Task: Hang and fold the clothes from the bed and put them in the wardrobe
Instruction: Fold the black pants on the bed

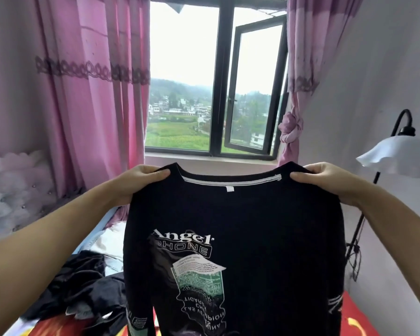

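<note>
**Observer 1:** Black printed shirt (233, 238) is the nearest item. It hangs full-width in the air above the bed (354, 318), neckline uppermost, print facing the wearer of the camera.

**Observer 2:** Hand status?

**Observer 1:** Left hand (141, 177) pinches the left shoulder seam, thumb on the near face of the cloth. Right hand (320, 177) does the same at the right shoulder. Both forearms are extended forward and angled inward, hands level with each other and well apart, so the shoulder line is taut.

**Observer 2:** Task progress?

**Observer 1:** Early, by my estimate. The shirt is spread for inspection but is neither folded nor on a hanger; no hanger is visible. A pile of dark clothes (83, 292) lies unsorted toward the left edge of the bed. The wardrobe is out of view, so nothing can be confirmed as stored.

**Observer 2:** Remaining steps?

**Observer 1:** Fold or hang this shirt, process the pile, transfer everything to the wardrobe.
</note>
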The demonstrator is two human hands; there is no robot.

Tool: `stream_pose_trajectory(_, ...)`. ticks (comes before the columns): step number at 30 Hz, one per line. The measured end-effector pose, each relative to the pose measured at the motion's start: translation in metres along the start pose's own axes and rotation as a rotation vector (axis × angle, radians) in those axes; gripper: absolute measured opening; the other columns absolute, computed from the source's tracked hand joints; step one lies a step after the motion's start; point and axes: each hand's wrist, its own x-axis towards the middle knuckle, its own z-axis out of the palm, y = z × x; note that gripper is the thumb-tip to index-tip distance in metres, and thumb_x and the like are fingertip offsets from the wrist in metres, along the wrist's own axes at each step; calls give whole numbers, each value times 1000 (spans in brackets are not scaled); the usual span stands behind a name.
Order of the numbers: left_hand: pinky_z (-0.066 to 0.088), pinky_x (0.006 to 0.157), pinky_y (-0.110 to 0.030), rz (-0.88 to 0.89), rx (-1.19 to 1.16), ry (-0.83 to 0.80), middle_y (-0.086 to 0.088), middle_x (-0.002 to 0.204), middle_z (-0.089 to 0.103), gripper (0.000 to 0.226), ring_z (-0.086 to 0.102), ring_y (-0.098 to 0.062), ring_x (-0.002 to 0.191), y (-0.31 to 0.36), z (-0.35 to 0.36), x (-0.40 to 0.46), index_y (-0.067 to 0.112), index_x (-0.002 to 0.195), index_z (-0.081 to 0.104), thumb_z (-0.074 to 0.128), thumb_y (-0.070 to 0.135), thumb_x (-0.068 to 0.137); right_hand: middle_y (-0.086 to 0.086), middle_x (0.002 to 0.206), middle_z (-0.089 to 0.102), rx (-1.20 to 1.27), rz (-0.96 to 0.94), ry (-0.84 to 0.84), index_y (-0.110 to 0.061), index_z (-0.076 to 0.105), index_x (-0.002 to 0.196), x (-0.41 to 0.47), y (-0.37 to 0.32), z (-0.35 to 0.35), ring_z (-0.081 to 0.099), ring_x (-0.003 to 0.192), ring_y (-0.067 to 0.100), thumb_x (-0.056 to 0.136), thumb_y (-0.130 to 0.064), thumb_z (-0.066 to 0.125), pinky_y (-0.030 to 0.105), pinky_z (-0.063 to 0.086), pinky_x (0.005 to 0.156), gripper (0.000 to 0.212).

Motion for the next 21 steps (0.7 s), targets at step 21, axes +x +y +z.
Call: stream_pose_trajectory(21, 61, 69, -33, 89, -76, -2, -27, 92, 63, 25, 65, -30, 81, 75, 130, -2, -10, 114, 54, 37, 0, 97, 7, 93, 71, 284, -266, -161, -12, 66, 105, 28, -54, 111, 67, 89, 20, 97, -32, 53, 37, 54, 87, 25)
